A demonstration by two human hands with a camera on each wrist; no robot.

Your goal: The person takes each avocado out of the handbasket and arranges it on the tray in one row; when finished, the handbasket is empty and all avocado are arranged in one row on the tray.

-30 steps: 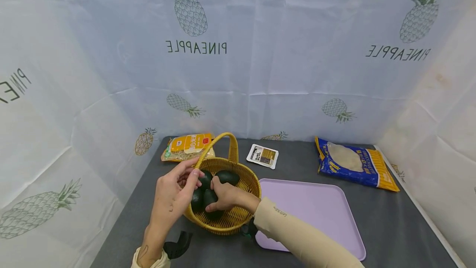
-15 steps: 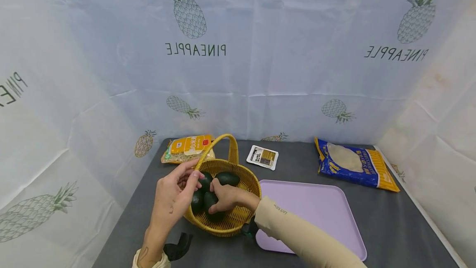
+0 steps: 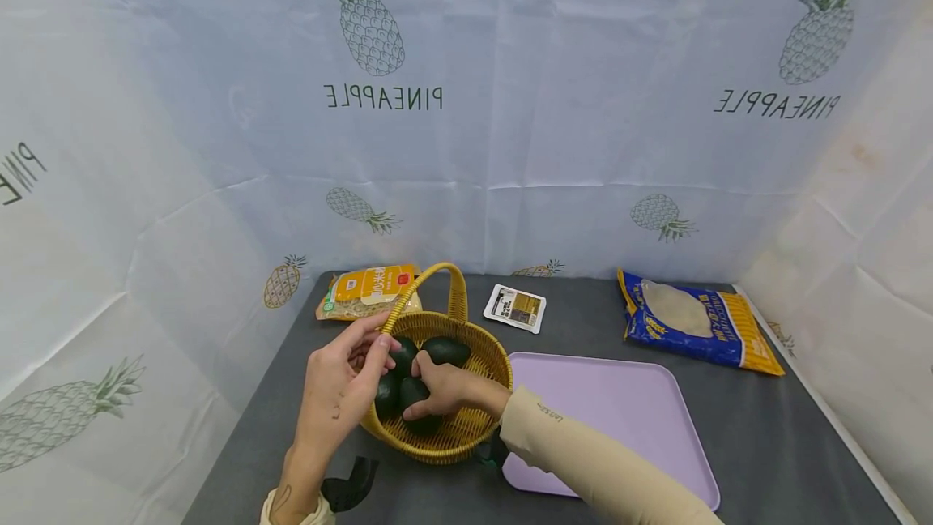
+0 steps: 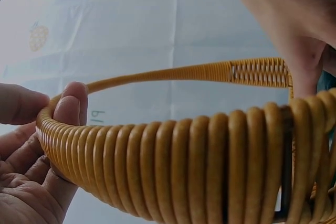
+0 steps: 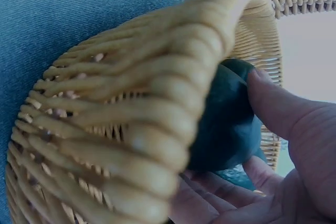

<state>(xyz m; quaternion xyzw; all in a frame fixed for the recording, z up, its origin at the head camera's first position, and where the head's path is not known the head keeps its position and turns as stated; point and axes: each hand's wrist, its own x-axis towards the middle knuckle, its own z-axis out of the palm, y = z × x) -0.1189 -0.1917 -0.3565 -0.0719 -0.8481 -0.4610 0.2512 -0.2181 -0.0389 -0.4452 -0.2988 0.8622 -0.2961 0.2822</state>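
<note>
A yellow wicker basket (image 3: 436, 454) with a tall arched handle (image 4: 173, 161) stands on the table. My left hand (image 3: 337, 395) grips that handle on its left side, with thumb and fingers around it in the left wrist view. Several dark green avocados (image 3: 446, 350) lie inside the basket. Reaching over the right rim, my right hand (image 3: 446, 387) holds the nearest avocado (image 5: 228, 124) between thumb and fingers. In the head view the hand covers part of that avocado. The avocado at the left (image 3: 386, 397) lies beside it.
Right of the basket lies a lilac tray (image 3: 619, 420), partly under my right forearm. Behind are an orange food bag (image 3: 372, 290), a small white packet (image 3: 515, 308) and a blue pasta bag (image 3: 692, 321). A pineapple-print curtain (image 3: 554, 136) closes off the back.
The head view shifts very slightly. Both hands keep their places, the left on the handle and the right on the avocado in the basket.
</note>
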